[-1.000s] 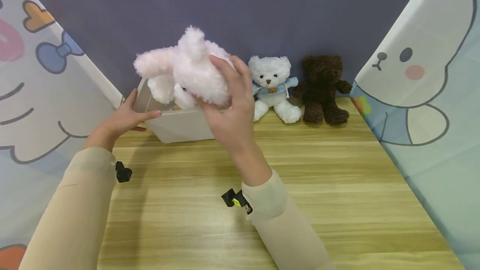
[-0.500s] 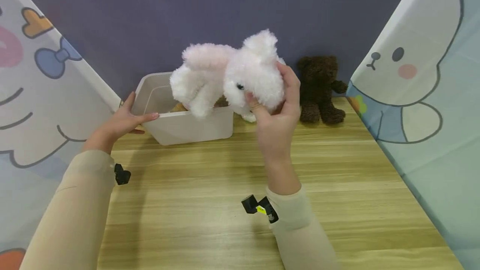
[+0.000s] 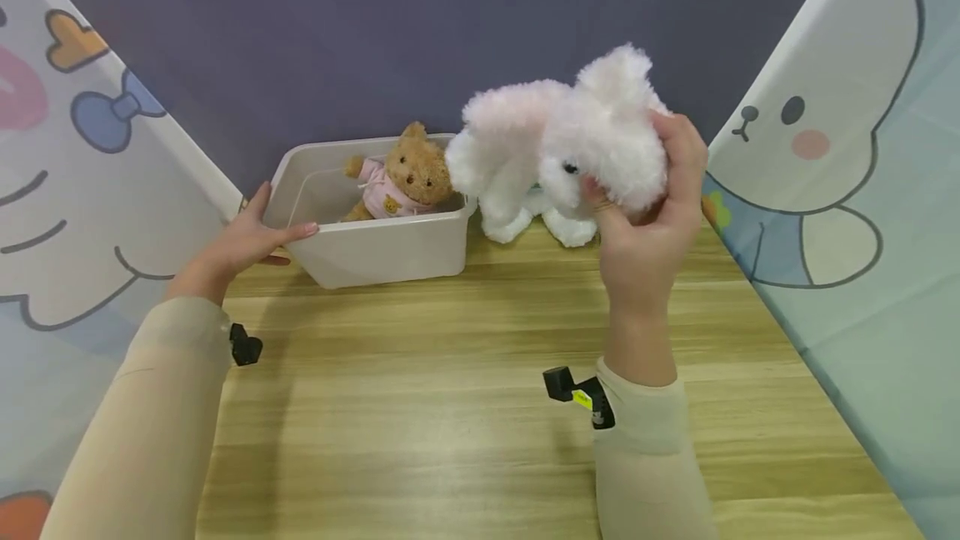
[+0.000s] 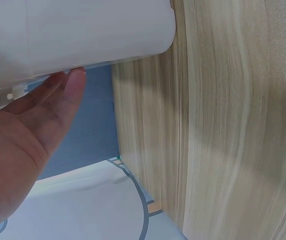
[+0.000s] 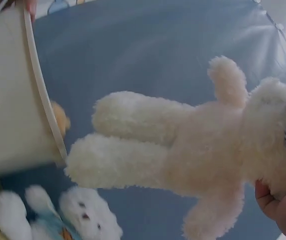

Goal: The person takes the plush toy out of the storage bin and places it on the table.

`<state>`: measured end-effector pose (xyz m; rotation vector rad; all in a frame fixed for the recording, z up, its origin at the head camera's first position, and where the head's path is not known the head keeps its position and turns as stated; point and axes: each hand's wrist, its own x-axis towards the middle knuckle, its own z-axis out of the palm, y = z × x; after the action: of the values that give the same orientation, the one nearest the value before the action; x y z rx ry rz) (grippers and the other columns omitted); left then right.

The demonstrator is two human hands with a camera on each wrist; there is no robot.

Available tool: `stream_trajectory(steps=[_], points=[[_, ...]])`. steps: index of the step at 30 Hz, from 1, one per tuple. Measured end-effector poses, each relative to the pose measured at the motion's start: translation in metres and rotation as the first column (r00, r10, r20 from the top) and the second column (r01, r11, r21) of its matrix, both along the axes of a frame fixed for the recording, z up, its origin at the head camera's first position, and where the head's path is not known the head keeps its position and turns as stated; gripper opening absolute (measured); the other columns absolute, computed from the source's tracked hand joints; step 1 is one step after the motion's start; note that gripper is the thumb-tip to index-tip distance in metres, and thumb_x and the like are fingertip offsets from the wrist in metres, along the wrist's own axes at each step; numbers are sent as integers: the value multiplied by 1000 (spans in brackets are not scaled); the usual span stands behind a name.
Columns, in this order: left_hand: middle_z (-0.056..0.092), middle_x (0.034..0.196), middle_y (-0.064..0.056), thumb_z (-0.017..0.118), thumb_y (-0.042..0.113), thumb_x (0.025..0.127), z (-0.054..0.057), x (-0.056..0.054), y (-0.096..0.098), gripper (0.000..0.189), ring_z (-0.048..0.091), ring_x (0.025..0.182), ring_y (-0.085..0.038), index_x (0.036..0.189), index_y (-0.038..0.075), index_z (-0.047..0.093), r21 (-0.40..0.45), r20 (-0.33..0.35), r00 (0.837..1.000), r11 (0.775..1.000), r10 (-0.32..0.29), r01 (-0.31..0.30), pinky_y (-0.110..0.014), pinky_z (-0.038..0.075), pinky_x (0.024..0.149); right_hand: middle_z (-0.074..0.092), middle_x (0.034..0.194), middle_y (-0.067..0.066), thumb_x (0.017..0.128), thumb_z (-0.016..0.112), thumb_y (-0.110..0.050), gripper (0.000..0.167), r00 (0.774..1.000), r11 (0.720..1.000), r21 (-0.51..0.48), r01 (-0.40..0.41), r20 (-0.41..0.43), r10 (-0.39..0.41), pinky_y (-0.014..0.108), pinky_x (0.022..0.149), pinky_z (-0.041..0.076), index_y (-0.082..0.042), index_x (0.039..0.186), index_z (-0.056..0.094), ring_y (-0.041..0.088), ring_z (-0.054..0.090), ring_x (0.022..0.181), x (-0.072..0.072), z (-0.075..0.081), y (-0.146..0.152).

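Observation:
My right hand grips a pinkish-white plush toy by its head, thumb near the dark eye. The toy hangs above the table, tilted sideways, its legs pointing left in the right wrist view. My left hand rests against the left end of a white plastic bin, fingers straight and spread. In the left wrist view its fingertips touch the bin's outer wall. Inside the bin lies a tan teddy bear in a pink hoodie.
A white teddy bear in a blue top sits right of the bin, mostly hidden in the head view behind the held toy. The wooden table meets a dark back wall. Cartoon-printed panels flank both sides.
My right hand has carried the plush toy from over the bin to the right, uncovering the tan bear and covering the brown bear. The left hand has stayed at the bin.

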<state>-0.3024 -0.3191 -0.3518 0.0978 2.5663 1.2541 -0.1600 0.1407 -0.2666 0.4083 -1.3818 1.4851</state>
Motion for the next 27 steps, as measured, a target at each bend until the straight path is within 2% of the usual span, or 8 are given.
stream_trajectory(steps=[6,16,19,25,27], points=[[-2,178,-26,70,54,99,5,0,1,127,33,155,-52,160,31,-39,-5,5,1000,1000,-3,3,-57,62,102,60,131,-7,77,84,7,58,993,991,121,60,95,-71,33,111,47,8,131,63,22,54,127,-1,-6,23],[-1,178,-26,68,53,101,7,2,3,124,33,156,-52,160,31,-39,-6,7,1000,1000,-10,10,-59,61,105,60,131,-13,76,84,9,55,984,971,237,-12,177,-31,30,110,49,4,129,69,20,55,126,-7,-24,33],[-1,178,-25,68,53,101,8,3,3,124,33,156,-52,160,31,-39,-10,8,1000,1000,-9,9,-59,60,106,59,134,-11,76,84,12,56,976,947,318,-42,217,-30,27,108,50,2,130,70,17,56,125,-7,-30,36],[0,178,-25,69,55,100,6,3,3,126,33,156,-51,160,30,-39,-13,6,1000,1000,-7,7,-56,62,104,59,143,16,78,87,10,59,951,872,478,-106,304,-51,21,109,48,-1,133,71,17,54,133,-8,-40,39],[0,178,-25,69,55,100,6,3,2,126,34,156,-51,160,31,-39,-13,8,1000,1000,-5,5,-56,62,104,58,146,18,78,86,11,60,939,854,502,-139,342,-48,19,108,47,-3,134,71,18,54,134,-10,-43,38]])
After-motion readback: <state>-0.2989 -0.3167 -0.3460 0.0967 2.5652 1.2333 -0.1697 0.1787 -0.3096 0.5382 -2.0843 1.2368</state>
